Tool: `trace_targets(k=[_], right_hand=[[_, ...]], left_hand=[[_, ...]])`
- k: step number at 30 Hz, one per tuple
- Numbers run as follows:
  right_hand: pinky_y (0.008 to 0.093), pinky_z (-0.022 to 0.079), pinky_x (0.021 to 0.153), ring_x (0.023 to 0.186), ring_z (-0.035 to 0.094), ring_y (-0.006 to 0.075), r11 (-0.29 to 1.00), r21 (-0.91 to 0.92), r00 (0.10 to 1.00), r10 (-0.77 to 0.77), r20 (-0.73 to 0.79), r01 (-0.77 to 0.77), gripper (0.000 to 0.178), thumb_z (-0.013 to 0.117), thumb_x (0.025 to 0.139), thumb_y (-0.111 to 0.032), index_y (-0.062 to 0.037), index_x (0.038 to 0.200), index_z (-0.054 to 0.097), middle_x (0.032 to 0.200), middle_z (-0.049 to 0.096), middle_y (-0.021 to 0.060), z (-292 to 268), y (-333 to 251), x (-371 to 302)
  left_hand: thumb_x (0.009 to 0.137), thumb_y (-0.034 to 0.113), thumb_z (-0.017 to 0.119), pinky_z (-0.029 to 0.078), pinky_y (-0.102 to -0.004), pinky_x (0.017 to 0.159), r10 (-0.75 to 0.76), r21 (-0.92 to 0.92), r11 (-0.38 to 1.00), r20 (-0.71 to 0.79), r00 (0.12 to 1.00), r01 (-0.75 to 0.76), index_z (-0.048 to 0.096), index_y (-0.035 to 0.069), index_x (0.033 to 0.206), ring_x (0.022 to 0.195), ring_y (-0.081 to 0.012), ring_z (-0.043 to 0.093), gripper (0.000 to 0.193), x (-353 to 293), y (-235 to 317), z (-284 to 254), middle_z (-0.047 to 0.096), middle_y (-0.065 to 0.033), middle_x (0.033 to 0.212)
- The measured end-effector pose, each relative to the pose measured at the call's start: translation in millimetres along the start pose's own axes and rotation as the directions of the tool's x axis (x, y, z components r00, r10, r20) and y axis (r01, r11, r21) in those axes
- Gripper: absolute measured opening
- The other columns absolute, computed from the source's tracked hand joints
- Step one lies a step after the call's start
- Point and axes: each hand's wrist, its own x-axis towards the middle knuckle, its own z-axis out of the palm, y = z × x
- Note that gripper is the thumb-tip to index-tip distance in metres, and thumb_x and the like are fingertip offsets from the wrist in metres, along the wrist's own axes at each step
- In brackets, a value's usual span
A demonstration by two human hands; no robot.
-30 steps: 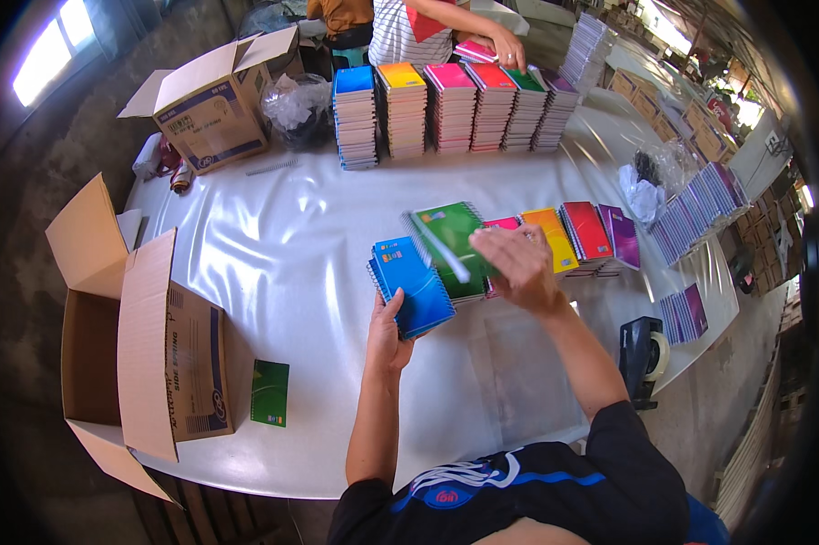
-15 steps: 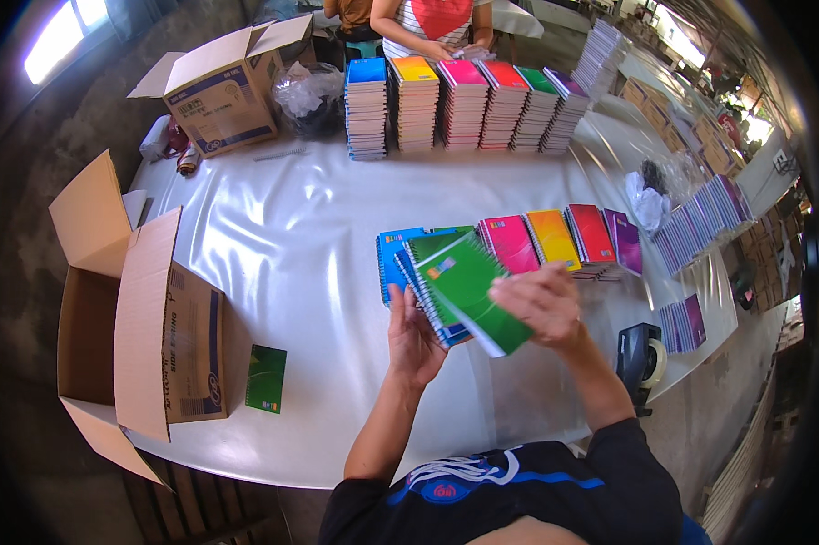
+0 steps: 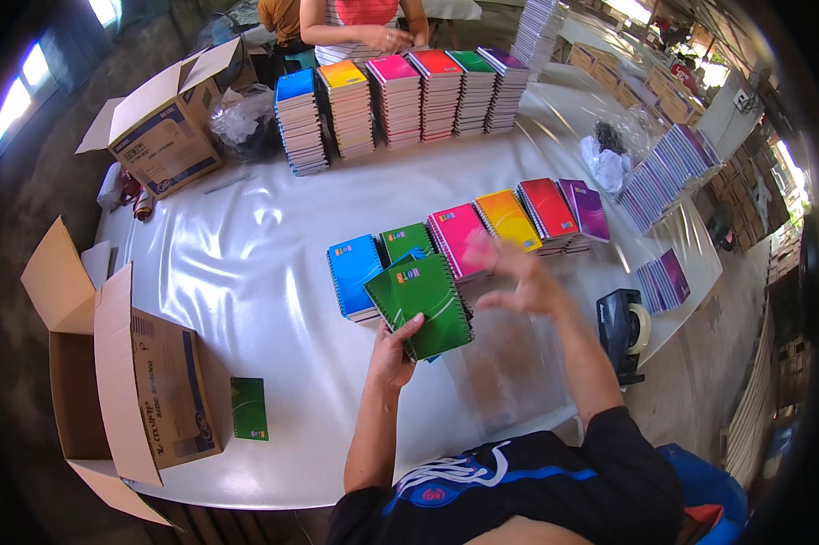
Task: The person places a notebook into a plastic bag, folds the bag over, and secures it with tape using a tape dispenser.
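Near the middle of the white plastic-covered table point(image 3: 246, 272), the left hand point(image 3: 393, 350) grips the near edge of a green spiral-bound notebook point(image 3: 420, 304), held tilted above the surface with a blue notebook tucked under it, only a sliver showing. The right hand point(image 3: 518, 277) hovers just right of it, fingers spread wide and empty, blurred so that its fingertips are hard to make out. Just beyond lies a row of low notebook piles: blue point(image 3: 353, 275), green point(image 3: 407, 242), pink point(image 3: 458, 238), yellow-orange point(image 3: 509, 219), red point(image 3: 548, 207) and purple point(image 3: 585, 208); the held notebook covers part of the blue and green piles. Far across the table stand taller stacks of notebooks point(image 3: 400, 100), with another person point(image 3: 364, 23) behind them, cut off by the upper edge. At the left an open cardboard box point(image 3: 123, 391) sits on the near corner, a small green notebook point(image 3: 248, 408) lying flat beside it. A black tape dispenser point(image 3: 623, 327) stands at the right edge.
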Motion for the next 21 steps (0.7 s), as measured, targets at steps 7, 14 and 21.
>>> trace_targets(k=[7,14,21], right_hand=[[0.0389,0.037,0.105,0.125,0.044,0.0321,0.841,-0.504,0.942,0.304,0.141,-0.196,0.079,0.062,0.066,0.006,-0.0216,0.137,0.043,0.135,0.046,0.0188,-17.2,115.8,-23.1],[0.0414,0.051,0.075,0.084,0.064,0.0342,0.886,-0.305,0.923,0.382,0.055,-0.348,0.044,0.06,0.08,-0.004,-0.0183,0.122,0.059,0.094,0.065,0.0208,-40.9,111.8,-2.9],[0.03,0.048,0.057,0.063,0.066,0.0195,0.955,-0.003,0.865,0.268,-0.423,-0.298,0.023,0.062,0.086,-0.014,0.0031,0.102,0.064,0.069,0.064,0.0154,-68.7,32.9,10.2]], left_hand=[[0.086,0.006,0.062,0.051,-0.0352,0.088,-0.039,0.005,0.999,-0.052,0.998,0.04,0.043,0.004,0.127,0.106,-0.0209,0.059,0.045,10.9,-3.3,8.2,0.057,-0.0113,0.117],[0.087,0.011,0.061,0.051,-0.0347,0.088,0.002,0.051,0.999,-0.039,0.999,0.0,0.044,0.002,0.127,0.103,-0.021,0.06,0.045,15.5,-12.2,16.6,0.058,-0.0119,0.117],[0.089,0.023,0.059,0.05,-0.0376,0.089,-0.06,0.04,0.997,-0.022,0.998,0.061,0.036,0.01,0.133,0.11,-0.0217,0.056,0.051,18.9,-18.4,29.3,0.053,-0.0096,0.124]])
